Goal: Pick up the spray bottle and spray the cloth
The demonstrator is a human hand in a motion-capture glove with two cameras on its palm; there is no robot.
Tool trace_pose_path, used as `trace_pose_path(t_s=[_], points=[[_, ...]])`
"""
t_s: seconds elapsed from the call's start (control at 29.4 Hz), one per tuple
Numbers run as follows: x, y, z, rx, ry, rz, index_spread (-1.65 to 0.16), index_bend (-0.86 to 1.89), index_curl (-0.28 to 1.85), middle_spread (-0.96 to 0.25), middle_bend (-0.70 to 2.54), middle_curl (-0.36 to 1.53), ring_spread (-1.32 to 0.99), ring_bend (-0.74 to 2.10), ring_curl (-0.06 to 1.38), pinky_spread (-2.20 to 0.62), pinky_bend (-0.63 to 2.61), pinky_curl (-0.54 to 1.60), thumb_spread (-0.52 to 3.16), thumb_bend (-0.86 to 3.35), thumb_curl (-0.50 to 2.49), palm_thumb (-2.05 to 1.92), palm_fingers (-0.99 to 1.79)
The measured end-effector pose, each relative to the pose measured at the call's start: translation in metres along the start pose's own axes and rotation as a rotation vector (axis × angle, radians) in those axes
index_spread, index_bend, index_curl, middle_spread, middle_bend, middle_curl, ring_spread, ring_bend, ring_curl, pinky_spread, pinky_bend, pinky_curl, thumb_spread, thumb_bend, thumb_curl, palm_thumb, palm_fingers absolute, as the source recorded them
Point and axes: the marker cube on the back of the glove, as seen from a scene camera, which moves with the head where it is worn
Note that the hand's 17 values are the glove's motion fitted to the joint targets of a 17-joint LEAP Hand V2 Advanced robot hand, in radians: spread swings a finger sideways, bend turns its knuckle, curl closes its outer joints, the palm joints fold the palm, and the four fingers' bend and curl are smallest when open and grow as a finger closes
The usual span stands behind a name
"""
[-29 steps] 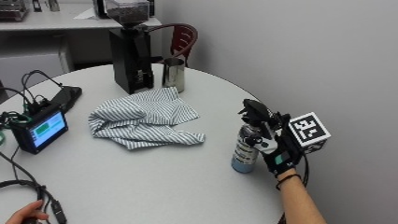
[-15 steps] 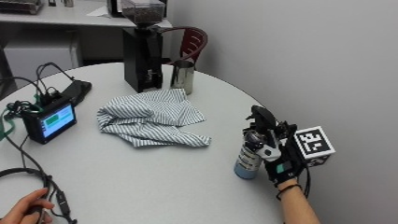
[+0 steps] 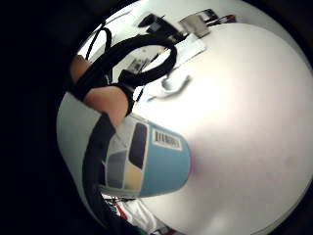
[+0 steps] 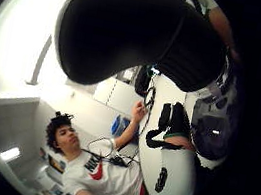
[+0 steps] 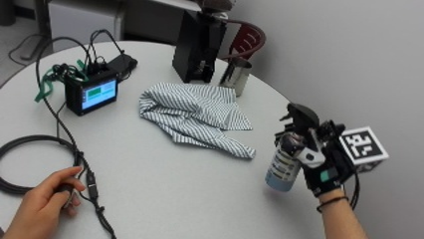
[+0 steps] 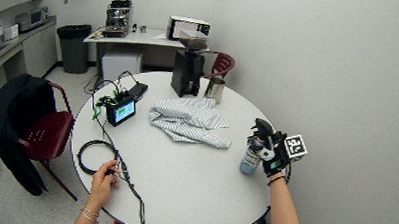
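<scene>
My gloved right hand [image 5: 324, 164] is wrapped around the spray bottle [image 5: 286, 160], fingers [image 5: 306, 155] curled round its neck just under the black nozzle, so they are clamped on it. The bottle stands upright near the right-hand edge of the round white desk [image 5: 165, 189]; I cannot tell whether its blue base touches the top or sits just above it. In the little-finger palm view the bottle's blue label [image 3: 156, 161] fills the space close to my palm, with the pale desk spreading beyond it.

The striped cloth [image 5: 192, 114] lies crumpled near the middle of the desk, apart from the bottle, one corner trailing toward my hand. Behind it stands a tall black grinder [image 5: 197, 47], and just beside that a steel cup [image 5: 234, 76]. Over on the far left side sits a small black device with a lit screen [image 5: 91, 94], green and black cables bunched around it. A black cable [image 5: 40, 149] loops across the near left of the desk, and my bare left hand [image 5: 43, 204] rests on it.

Around the desk the wide view shows grey walls, a red chair [image 6: 43, 132] with a dark jacket draped on it, a second red chair [image 6: 221, 65] behind the grinder, a black bin [image 6: 72, 42], and a counter [image 6: 127, 37] with a coffee machine along the back.
</scene>
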Motion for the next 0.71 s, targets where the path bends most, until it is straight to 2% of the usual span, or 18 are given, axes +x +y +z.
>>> trace_pose_path(t_s=[0.14,0.34,0.51,0.61,0.71], points=[[-0.08,-0.04,0.002,-0.112,0.093,-0.059,-0.3,0.11,0.24,-0.09,0.31,0.41,-0.11,0.53,0.39,0.18,0.28,0.33,0.84,-0.02,0.48,0.98,1.0],[-0.13,-0.075,0.009,-0.163,0.234,0.047,-0.3,0.11,0.25,-0.08,0.3,0.41,-0.11,0.51,0.39,0.16,0.27,0.34,0.82,-0.02,0.5,0.98,1.01],[-0.096,-0.083,0.039,-0.283,0.297,0.18,-0.3,0.1,0.25,-0.08,0.29,0.42,-0.11,0.51,0.39,0.14,0.27,0.35,0.81,-0.03,0.52,0.98,1.02],[-0.052,-0.069,0.051,-0.348,0.308,0.234,-0.3,0.1,0.25,-0.08,0.28,0.42,-0.11,0.51,0.39,0.13,0.27,0.35,0.8,-0.03,0.53,0.97,1.03],[-0.039,-0.056,0.058,-0.381,0.294,0.278,-0.3,0.1,0.25,-0.07,0.28,0.42,-0.11,0.51,0.4,0.12,0.26,0.35,0.8,-0.03,0.53,0.97,1.03]])
